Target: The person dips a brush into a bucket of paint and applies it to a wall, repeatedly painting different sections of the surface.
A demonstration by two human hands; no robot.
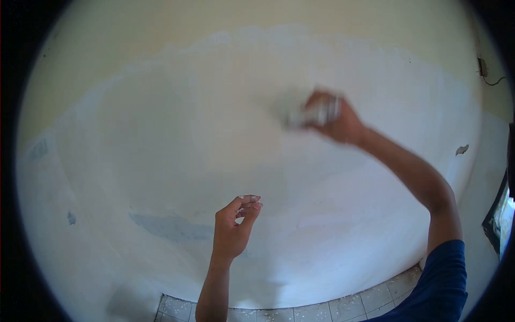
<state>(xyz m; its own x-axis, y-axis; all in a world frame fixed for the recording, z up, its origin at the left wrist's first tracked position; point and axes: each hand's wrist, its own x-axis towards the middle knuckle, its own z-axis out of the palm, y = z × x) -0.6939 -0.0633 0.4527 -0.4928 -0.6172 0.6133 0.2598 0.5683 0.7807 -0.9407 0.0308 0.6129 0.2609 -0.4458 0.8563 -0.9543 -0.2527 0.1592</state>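
Before me is a wall (225,129) with a broad whitish coat over a yellowish surface. My right hand (335,118) is raised at the upper right of centre, its fingers wrapped round a pale tool (300,114) that is smeared by motion. The tool is at the wall; its exact shape cannot be made out. Lower down, my left hand (236,225) is held up in front of the wall, fingers curled and thumb close to the fingertips. White specks show on its fingertips, and nothing is seen between them.
Grey patches (171,226) mark the lower left of the wall. A chipped spot (462,149) and a small box with a wire (483,67) are at the right. White-spotted floor tiles (311,312) run along the bottom. A dark-framed object (496,220) stands at the right edge.
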